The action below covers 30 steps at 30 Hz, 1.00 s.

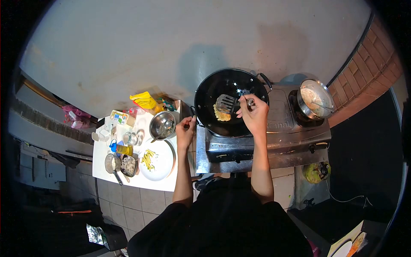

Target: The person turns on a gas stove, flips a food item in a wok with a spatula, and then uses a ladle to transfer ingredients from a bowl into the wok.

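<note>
A black wok (208, 95) sits on the left burner of the steel stove. My right hand (255, 115) is closed around the handle of a black slotted spatula (227, 104) over the wok. The spatula's blade lies over a pale yellow, browned piece of food (221, 115) and covers part of it. At the wok's left rim, my left hand (186, 130) pinches the small side handle; the fingers partly hide it. The wok's other handle (265, 80) sticks out at the upper right.
A steel pot (306, 110) with pale food and a utensil stands on the right burner. The white table (101, 164) holds a plate (163, 171) of green strips, a steel bowl (156, 124), a yellow packet (144, 102), an oil bottle (124, 149) and a strainer (112, 164).
</note>
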### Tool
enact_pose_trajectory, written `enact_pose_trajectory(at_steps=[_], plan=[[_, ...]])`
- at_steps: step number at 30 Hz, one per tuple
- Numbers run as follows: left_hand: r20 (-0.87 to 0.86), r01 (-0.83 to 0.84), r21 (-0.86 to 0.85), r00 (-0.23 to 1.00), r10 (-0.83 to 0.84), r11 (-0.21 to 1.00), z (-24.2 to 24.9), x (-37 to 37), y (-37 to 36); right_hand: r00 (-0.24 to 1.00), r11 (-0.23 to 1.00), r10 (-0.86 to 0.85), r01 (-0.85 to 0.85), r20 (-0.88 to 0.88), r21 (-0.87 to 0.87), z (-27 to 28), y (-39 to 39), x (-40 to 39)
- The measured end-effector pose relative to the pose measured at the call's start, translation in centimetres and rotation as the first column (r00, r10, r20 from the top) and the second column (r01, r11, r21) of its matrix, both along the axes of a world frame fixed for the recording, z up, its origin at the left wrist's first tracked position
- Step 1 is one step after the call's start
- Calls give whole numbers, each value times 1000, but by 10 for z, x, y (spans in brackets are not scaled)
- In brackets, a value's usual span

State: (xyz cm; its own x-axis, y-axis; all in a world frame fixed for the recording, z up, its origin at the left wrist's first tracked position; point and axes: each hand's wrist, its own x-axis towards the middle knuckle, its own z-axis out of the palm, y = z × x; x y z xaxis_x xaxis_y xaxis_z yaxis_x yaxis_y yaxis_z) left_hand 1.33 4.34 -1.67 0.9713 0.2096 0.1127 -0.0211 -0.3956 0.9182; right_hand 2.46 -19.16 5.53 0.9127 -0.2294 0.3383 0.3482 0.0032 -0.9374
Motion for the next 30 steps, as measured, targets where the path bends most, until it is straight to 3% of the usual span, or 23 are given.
enact_pose_trajectory(at_steps=[2,8,11,18,20,23,24,26,30], plan=[[79,-14,-9,997,14,1000,-1,0,-2,1000,999,-12,12,-18,33,1,-3,-1],[82,-17,-45,996,21,999,-1,-3,-4,994,992,-96,99,-44,72,-1,-23,-2],[117,-29,-37,993,33,999,-5,-2,-4,975,971,-219,214,-35,-102,5,-26,-7],[101,-49,-23,994,51,999,-4,-4,-5,982,972,-184,174,-50,-160,-10,-23,-1],[-57,-29,-48,998,26,998,1,-6,-4,983,957,-182,173,-18,-234,-20,-21,5],[-47,-25,-87,999,21,996,-1,-5,-4,979,922,-197,203,51,-331,-35,-20,13],[-46,-25,-86,999,21,996,-5,-4,-3,979,922,-197,202,51,-330,-33,-19,12],[131,-25,-20,991,28,999,-13,-1,-2,984,950,-168,148,-51,-274,-29,-18,10],[112,-21,-23,993,24,1000,-9,-2,-3,987,982,-122,105,-102,-156,-23,-16,8]])
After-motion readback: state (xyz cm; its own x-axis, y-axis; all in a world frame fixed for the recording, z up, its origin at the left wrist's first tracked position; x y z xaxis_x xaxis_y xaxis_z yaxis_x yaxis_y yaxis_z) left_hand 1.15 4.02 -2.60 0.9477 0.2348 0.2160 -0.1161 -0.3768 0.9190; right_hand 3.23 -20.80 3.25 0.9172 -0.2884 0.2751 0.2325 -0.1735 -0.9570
